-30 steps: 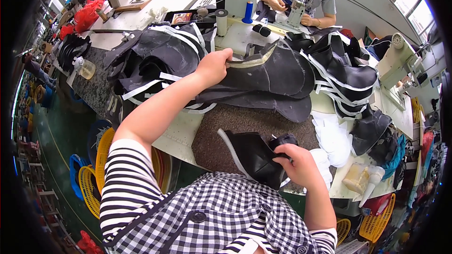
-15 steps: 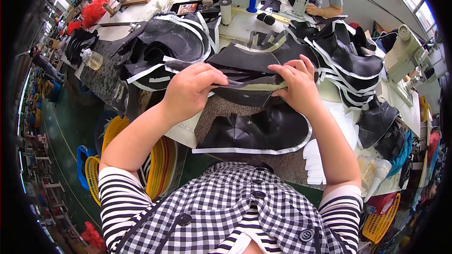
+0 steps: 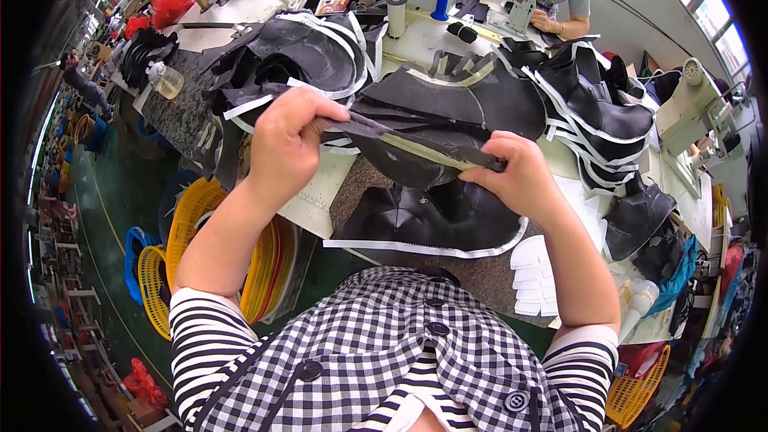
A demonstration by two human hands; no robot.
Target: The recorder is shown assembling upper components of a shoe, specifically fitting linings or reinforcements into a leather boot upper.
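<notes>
Between my hands a dark, curved boot-upper piece (image 3: 412, 166) is stretched, a pale yellowish strip running along its folded edge. My left hand (image 3: 288, 140) pinches its left end. At the lower right end, the thumb and fingers of my right hand (image 3: 518, 174) are closed on it. Just nearer to me lies a shiny black upper piece (image 3: 436, 228) with white tape along its front edge, partly covered by the held piece. Behind my hands are stacked dark pieces (image 3: 504, 100) with a pale strip on the top one.
Piles of black white-taped pieces lie left (image 3: 320, 52) and right (image 3: 600, 112). White paper-like pieces (image 3: 532, 276) sit right of me. Thread spools (image 3: 441, 2) stand behind. A person (image 3: 572, 12) works at a sewing machine opposite. Yellow baskets (image 3: 192, 216) stand at lower left.
My hands have spread apart. The left has moved left, the right nearer to me, so the held piece now slants down to the right and its pale strip shows more.
</notes>
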